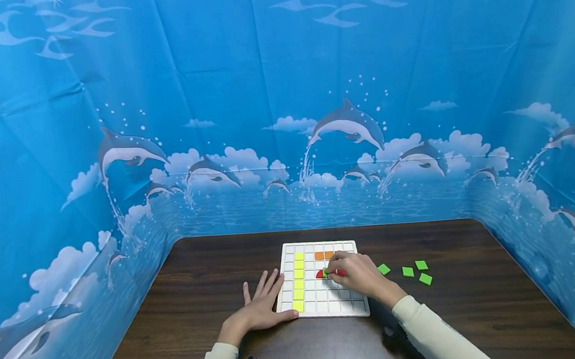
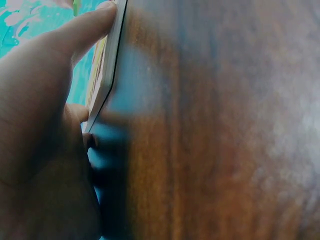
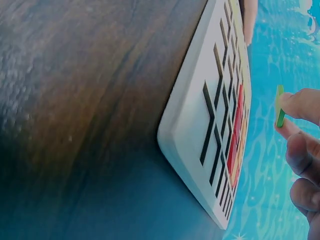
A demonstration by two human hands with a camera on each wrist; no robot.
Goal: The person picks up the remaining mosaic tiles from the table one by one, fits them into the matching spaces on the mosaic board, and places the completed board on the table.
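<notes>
A white grid board (image 1: 333,305) lies on the dark wooden table, with a column of yellow tiles (image 1: 298,284) along its left part. Orange tiles (image 1: 324,255) sit near its top and red pieces (image 1: 320,274) in the middle. My right hand (image 1: 358,272) is over the board and pinches a green square tile (image 3: 280,106) between thumb and fingertip, held above the surface in the right wrist view. My left hand (image 1: 262,310) lies spread at the board's left edge, thumb on the lower left corner. In the left wrist view, the thumb (image 2: 95,25) rests along the board's edge.
Several loose green tiles (image 1: 408,271) lie on the table (image 1: 479,299) to the right of the board, beyond the right hand. A blue curtain (image 1: 270,90) printed with dolphins stands around the table's back and sides.
</notes>
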